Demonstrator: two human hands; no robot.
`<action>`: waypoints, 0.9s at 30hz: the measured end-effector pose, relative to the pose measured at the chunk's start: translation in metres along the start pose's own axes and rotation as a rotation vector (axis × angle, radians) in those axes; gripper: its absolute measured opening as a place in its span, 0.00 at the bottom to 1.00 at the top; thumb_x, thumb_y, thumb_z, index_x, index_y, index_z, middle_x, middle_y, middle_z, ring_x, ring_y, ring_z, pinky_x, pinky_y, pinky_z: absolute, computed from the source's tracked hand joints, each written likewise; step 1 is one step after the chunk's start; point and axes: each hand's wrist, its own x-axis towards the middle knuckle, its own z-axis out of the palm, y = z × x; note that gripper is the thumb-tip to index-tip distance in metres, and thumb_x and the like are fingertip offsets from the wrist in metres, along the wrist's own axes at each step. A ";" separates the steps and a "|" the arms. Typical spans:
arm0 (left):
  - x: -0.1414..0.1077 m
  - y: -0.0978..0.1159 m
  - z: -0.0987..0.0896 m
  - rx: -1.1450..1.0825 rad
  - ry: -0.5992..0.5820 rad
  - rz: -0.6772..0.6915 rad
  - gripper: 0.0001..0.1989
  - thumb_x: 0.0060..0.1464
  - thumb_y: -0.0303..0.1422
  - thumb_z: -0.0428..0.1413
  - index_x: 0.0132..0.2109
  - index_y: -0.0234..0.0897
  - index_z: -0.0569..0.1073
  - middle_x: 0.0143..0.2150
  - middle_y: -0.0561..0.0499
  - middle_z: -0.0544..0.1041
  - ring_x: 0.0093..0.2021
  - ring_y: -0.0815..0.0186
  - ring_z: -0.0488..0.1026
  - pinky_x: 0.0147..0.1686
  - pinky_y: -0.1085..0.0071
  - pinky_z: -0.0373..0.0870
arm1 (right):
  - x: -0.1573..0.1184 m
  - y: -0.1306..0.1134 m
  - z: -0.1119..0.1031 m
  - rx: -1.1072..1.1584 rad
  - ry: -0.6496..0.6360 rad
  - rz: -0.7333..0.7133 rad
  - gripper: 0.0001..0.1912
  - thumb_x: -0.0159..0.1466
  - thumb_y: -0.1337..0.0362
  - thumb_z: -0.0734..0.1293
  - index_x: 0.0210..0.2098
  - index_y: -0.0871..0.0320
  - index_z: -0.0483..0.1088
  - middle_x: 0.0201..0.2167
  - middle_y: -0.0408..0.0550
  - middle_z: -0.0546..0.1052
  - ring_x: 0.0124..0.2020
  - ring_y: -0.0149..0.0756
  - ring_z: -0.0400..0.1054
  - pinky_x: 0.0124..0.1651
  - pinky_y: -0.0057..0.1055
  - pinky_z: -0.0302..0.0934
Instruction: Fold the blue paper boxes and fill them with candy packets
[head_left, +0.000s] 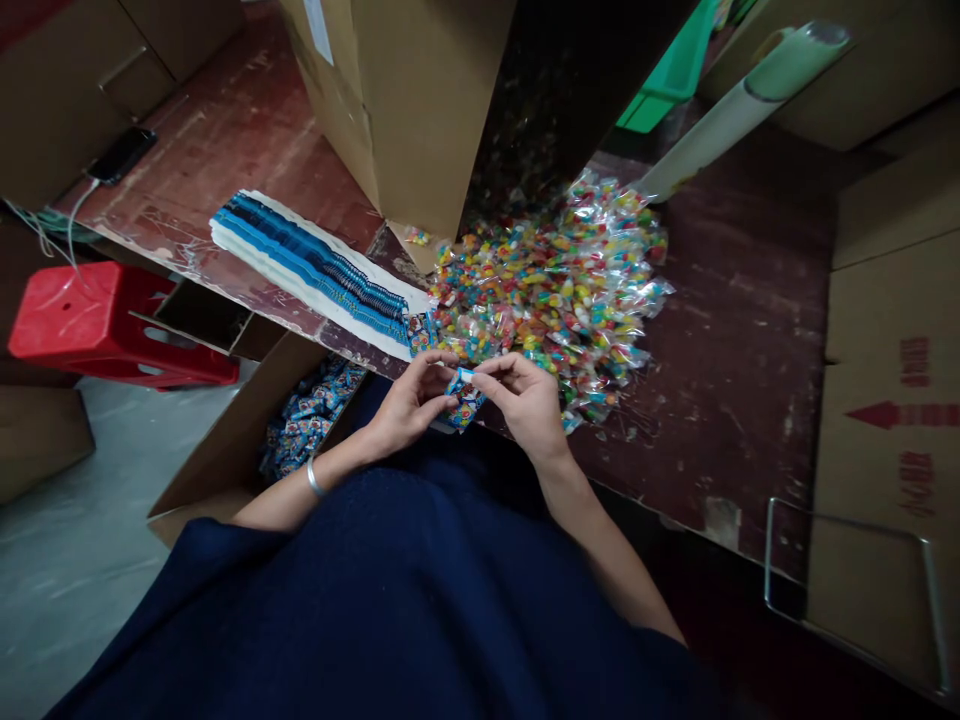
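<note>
Between my two hands is a small blue printed candy box (465, 400), held just over the table's front edge. My left hand (411, 402) pinches its left side with thumb and fingers. My right hand (528, 400) has its thumb and forefinger closed on the upper right part, near a white flap. Beyond my fingers lies a heap of clear bags of colourful candy (547, 290). A long row of flat blue-and-white boxes (315, 270) reaches from my left hand toward the back left. What the box contains is hidden.
Below the table at left, an open carton (225, 420) holds many filled blue boxes (311, 415). A large cardboard box (420, 110) tips over the candy heap. Around it are a red stool (97, 315), phone (122, 155), white tube (742, 105), green crate (660, 90) and right-hand carton (892, 400).
</note>
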 end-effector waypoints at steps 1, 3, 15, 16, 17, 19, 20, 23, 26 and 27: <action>0.000 0.001 -0.001 0.018 -0.015 0.004 0.23 0.59 0.35 0.66 0.58 0.41 0.68 0.45 0.48 0.75 0.47 0.63 0.76 0.46 0.68 0.77 | 0.002 -0.001 -0.002 -0.002 -0.013 0.038 0.13 0.56 0.54 0.79 0.32 0.55 0.77 0.30 0.43 0.80 0.29 0.33 0.71 0.33 0.31 0.67; -0.001 0.002 -0.003 0.052 -0.050 0.007 0.23 0.60 0.34 0.65 0.60 0.41 0.68 0.47 0.47 0.75 0.49 0.62 0.76 0.48 0.66 0.77 | 0.006 -0.002 -0.006 0.007 -0.030 0.075 0.14 0.55 0.54 0.80 0.29 0.56 0.77 0.27 0.43 0.79 0.28 0.33 0.71 0.32 0.30 0.66; -0.004 0.001 -0.004 0.008 -0.067 -0.054 0.24 0.59 0.35 0.65 0.62 0.40 0.74 0.55 0.43 0.79 0.55 0.57 0.78 0.53 0.63 0.77 | -0.008 0.002 -0.006 -0.236 -0.045 -0.329 0.09 0.68 0.59 0.71 0.31 0.53 0.76 0.36 0.46 0.81 0.39 0.39 0.76 0.46 0.38 0.70; -0.006 -0.001 -0.003 -0.012 -0.056 -0.075 0.24 0.58 0.36 0.66 0.60 0.39 0.75 0.54 0.43 0.80 0.54 0.57 0.78 0.53 0.64 0.77 | -0.013 0.005 -0.006 -0.263 -0.053 -0.365 0.08 0.69 0.59 0.70 0.33 0.52 0.76 0.38 0.47 0.82 0.42 0.39 0.76 0.48 0.39 0.71; -0.008 -0.004 -0.003 -0.032 -0.045 -0.103 0.24 0.57 0.36 0.67 0.59 0.39 0.76 0.53 0.44 0.80 0.52 0.58 0.78 0.51 0.65 0.77 | -0.018 0.009 -0.006 -0.292 -0.064 -0.388 0.06 0.68 0.59 0.71 0.36 0.51 0.77 0.40 0.47 0.82 0.43 0.40 0.77 0.50 0.40 0.71; -0.013 -0.011 -0.002 -0.070 -0.028 -0.167 0.24 0.53 0.37 0.70 0.56 0.38 0.76 0.49 0.45 0.81 0.49 0.60 0.78 0.48 0.68 0.77 | -0.027 0.016 -0.006 -0.339 -0.095 -0.398 0.04 0.68 0.59 0.72 0.38 0.51 0.77 0.42 0.48 0.82 0.45 0.41 0.77 0.51 0.41 0.72; -0.016 -0.015 -0.002 -0.086 -0.024 -0.197 0.24 0.52 0.37 0.71 0.54 0.37 0.77 0.48 0.45 0.80 0.48 0.61 0.78 0.47 0.69 0.76 | -0.031 0.019 -0.007 -0.355 -0.118 -0.381 0.04 0.68 0.59 0.72 0.39 0.52 0.77 0.42 0.49 0.81 0.45 0.41 0.78 0.50 0.40 0.72; -0.024 -0.024 -0.004 -0.128 -0.056 -0.289 0.24 0.49 0.38 0.72 0.50 0.36 0.77 0.44 0.47 0.79 0.44 0.63 0.77 0.44 0.70 0.75 | -0.045 0.026 -0.016 -0.378 -0.222 -0.299 0.06 0.68 0.58 0.72 0.42 0.52 0.77 0.41 0.48 0.81 0.42 0.39 0.78 0.44 0.37 0.74; -0.027 -0.023 -0.017 -0.116 -0.106 -0.405 0.23 0.48 0.40 0.72 0.46 0.35 0.74 0.42 0.49 0.78 0.41 0.65 0.76 0.42 0.70 0.74 | -0.058 0.029 -0.042 -0.546 -0.102 -0.296 0.08 0.68 0.57 0.72 0.46 0.51 0.77 0.45 0.50 0.82 0.46 0.42 0.77 0.44 0.38 0.74; -0.026 -0.019 -0.024 -0.086 -0.112 -0.434 0.22 0.48 0.40 0.72 0.44 0.35 0.73 0.41 0.49 0.77 0.40 0.65 0.76 0.41 0.70 0.74 | -0.062 0.031 -0.055 -0.662 0.039 -0.307 0.09 0.68 0.57 0.72 0.46 0.52 0.77 0.46 0.51 0.82 0.48 0.45 0.76 0.47 0.40 0.74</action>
